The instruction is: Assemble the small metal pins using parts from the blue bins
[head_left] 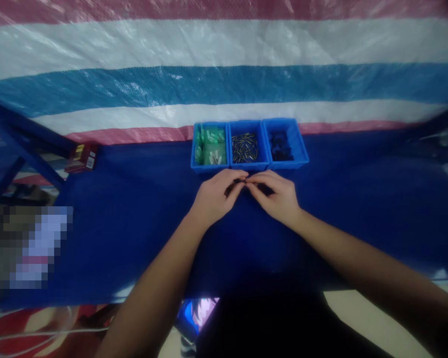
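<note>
My left hand (223, 193) and my right hand (275, 194) meet fingertip to fingertip, just in front of the blue bins. Thumb and fingers are pinched together on both; whatever lies between them is too small and too hidden to name. Closest behind them stands the middle blue bin (249, 166), filled with thin dark and brass-coloured metal pins (245, 147). In the left blue bin (209, 169) are green plastic bags (212, 135) and several small pale, clear pieces (215, 157). Dark small parts (280, 146) lie in the right blue bin (297, 140).
A dark blue cover (134, 209) spreads over the table. At its back left sits a small dark red box (82, 156). A striped plastic sheet (224, 49) hangs behind. Blue frame bars (26, 134) stand at the left. Below the front edge a lit screen (199, 313) shows.
</note>
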Tool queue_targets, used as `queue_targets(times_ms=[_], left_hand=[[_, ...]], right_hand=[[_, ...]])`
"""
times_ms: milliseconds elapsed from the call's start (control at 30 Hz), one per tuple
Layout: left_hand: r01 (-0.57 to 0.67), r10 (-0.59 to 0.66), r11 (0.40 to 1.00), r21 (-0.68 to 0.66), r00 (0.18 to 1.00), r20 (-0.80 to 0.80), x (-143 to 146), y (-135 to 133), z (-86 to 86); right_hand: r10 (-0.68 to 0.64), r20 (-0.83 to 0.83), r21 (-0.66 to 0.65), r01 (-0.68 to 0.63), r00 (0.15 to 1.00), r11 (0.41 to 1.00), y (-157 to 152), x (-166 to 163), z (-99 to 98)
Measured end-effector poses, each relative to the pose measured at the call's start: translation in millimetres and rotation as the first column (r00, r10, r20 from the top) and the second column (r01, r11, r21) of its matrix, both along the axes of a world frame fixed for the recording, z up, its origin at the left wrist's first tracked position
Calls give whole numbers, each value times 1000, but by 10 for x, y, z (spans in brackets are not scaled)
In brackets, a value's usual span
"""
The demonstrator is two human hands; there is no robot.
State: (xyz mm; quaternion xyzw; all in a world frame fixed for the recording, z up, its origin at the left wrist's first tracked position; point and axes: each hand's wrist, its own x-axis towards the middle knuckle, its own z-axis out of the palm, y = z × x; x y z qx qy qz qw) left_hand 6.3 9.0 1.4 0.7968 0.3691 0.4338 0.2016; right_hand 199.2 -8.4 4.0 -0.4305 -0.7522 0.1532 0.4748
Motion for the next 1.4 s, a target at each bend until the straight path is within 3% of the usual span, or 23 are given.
queue_targets(times_ms=[200, 500, 767, 1000, 1167, 1300, 1400], left_hand=[[-8, 7, 1000, -17, 1000, -10, -23, 20, -23], [-6, 4, 999, -47, 999, -51, -27, 6, 3], [8, -8, 1000, -22, 1000, 9, -18, 10, 13], [-11, 8, 999, -33, 998, -65, -28, 11, 7], [-14, 13, 1000, -22, 1000, -27, -5, -12, 18], [18, -18, 1000, 15, 1000, 11, 32, -22, 28], [42, -43, 998, 39, 999, 14, 53, -21, 26]], right_hand=[[-34, -8, 34, 35, 999, 999, -38, -68, -14], [-9, -9, -65, 8, 1000, 998, -33, -47, 3], [-19, -69, -107, 11, 997, 994, -35, -27, -5], [-16, -21, -94, 14, 1000, 995, -38, -29, -1], [-51, -17, -42, 50, 999, 998, -37, -28, -9], [-67, -75, -51, 63, 995, 997, -32, -27, -17], [-70, -172, -133, 47, 983, 990, -38, -35, -28]])
